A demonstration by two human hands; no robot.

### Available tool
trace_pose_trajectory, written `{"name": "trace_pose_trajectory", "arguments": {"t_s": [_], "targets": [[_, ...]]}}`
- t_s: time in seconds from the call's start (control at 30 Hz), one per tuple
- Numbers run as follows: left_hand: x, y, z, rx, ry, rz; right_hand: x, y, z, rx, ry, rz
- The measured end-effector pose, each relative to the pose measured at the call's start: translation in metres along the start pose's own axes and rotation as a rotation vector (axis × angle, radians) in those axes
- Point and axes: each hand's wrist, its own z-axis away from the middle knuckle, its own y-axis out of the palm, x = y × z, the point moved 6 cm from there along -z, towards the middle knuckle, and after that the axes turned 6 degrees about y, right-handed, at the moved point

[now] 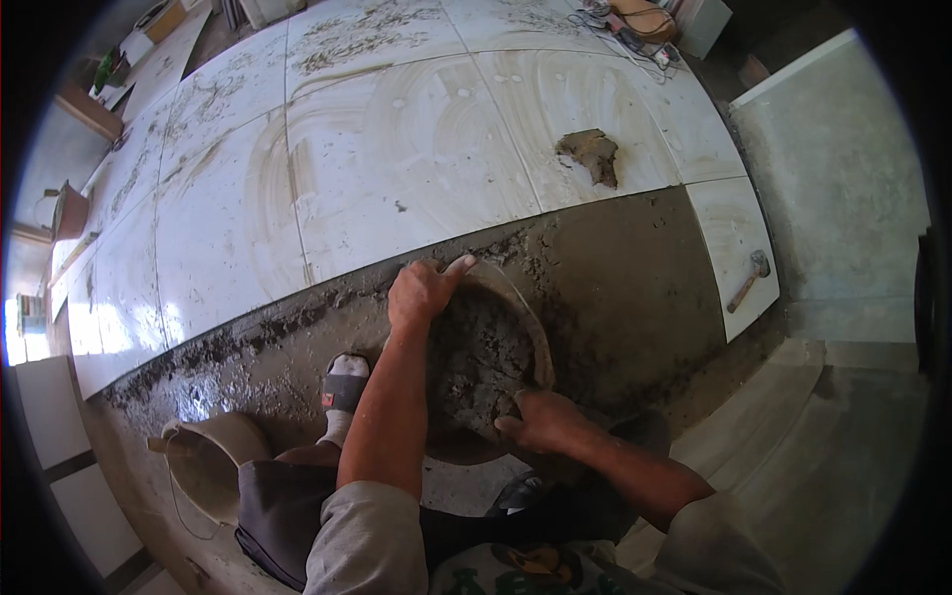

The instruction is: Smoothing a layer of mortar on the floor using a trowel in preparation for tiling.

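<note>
A round bucket (540, 342) of wet grey mortar (481, 347) stands between my legs, at the near edge of a bed of spread mortar (625, 268). My left hand (424, 291) is closed over the bucket's far left rim, thumb pointing right along it. At the near right side of the bucket, my right hand (547, 421) is closed with its thumb over the mortar. What its fingers hold there is hidden, so I cannot tell whether it is the rim or a tool.
White tiles (387, 159) smeared with mortar cover the floor beyond the bed. On them lie a mortar lump (592, 156) and, far right, a hammer (750, 281). An empty-looking bucket (213, 456) lies tilted by my left leg. Cords and tools (635, 30) lie at the back right.
</note>
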Motion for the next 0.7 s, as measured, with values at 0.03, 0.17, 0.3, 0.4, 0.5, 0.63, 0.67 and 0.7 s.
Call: {"name": "trace_pose_trajectory", "arguments": {"t_s": [0.03,0.17,0.3,0.4,0.5,0.63,0.67,0.7], "targets": [[0.000,-0.001,-0.001,0.000,0.010,-0.002,-0.005,-0.002,0.002,-0.008,0.002,-0.006],[0.002,0.007,-0.009,0.034,-0.021,-0.054,-0.030,-0.026,0.022,-0.034,-0.126,-0.111],[0.008,0.015,-0.016,0.056,0.023,-0.032,-0.066,-0.045,0.042,-0.041,-0.254,-0.290],[0.009,0.004,-0.012,-0.118,0.164,-0.036,-0.111,-0.061,0.051,-0.195,-0.308,-0.446],[-0.006,0.008,-0.006,-0.180,0.237,-0.039,-0.164,-0.077,0.070,-0.212,-0.072,-0.804],[-0.018,0.011,-0.003,-0.170,0.246,-0.064,-0.235,-0.065,0.034,-0.494,0.074,-1.141],[-0.016,0.013,-0.004,-0.174,0.265,-0.071,-0.252,-0.060,0.019,-0.609,0.134,-1.228],[-0.010,0.016,-0.008,-0.153,0.231,-0.053,-0.269,-0.052,-0.004,-0.664,0.153,-1.348]]}}
